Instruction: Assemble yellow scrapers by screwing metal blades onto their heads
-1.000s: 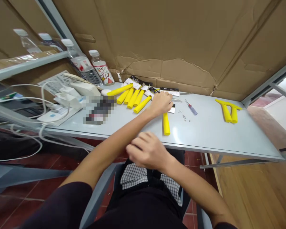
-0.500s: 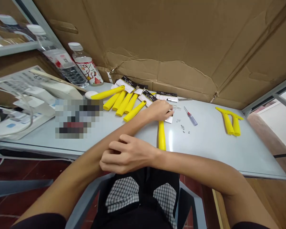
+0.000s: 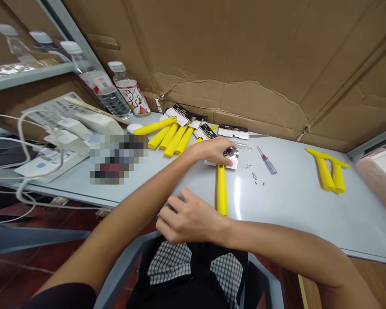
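The yellow handle (image 3: 222,191) lies lengthwise on the bench (image 3: 296,219), its far end against a printed card (image 3: 233,159). The left hand (image 3: 217,150) is over that card, thumb and forefinger parted; whether they pinch it I cannot tell. The right hand (image 3: 193,219) is loosely curled at the near edge, by the left forearm; its palm is hidden, so I cannot tell if it holds anything.

A sideways drag of the card could swing the handle askew, since nothing visible pins its near end. A wide sweep to the right might scatter the loose screws (image 3: 254,176) or roll the screwdriver (image 3: 266,161) just beyond them. The right wrist, close to the handle's near end, could nudge it.

Against half a second ago, more of the card shows between the left thumb and forefinger, and the right hand overlaps the left forearm less. Screws and screwdriver keep their arrangement.
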A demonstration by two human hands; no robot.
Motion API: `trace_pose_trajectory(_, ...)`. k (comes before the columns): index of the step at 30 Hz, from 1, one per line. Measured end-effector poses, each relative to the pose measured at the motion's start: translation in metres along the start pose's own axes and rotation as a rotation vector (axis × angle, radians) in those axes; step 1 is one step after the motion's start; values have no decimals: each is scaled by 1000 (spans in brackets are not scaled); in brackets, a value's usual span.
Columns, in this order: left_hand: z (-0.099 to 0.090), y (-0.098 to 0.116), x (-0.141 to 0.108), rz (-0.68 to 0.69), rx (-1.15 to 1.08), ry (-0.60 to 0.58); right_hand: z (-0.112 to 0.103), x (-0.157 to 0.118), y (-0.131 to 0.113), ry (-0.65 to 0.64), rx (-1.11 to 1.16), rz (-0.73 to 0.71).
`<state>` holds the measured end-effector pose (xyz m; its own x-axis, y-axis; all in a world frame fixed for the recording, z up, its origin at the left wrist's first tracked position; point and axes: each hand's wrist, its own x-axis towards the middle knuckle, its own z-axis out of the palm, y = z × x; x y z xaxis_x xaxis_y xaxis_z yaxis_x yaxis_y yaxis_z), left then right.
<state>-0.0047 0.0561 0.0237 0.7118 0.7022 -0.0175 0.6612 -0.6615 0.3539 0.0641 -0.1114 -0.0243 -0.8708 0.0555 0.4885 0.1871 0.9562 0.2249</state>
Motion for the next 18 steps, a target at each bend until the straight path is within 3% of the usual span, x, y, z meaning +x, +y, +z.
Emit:
trace_pose_trajectory(3,-7,2,0,-8,-50,28,1,-1,-10,-45,57,-36)
trace_pose_trajectory(9,-33,4,0,-32,-53,67,2,-6,-10,27,50,-27)
trace_pose_trajectory(14,-95,-3,-7,-46,-5,7,8,-8,-12,-33,54,-17)
trace_pose_trajectory(18,-145,-23,-4,-139,138,-96,13,-9,-14,32,55,3)
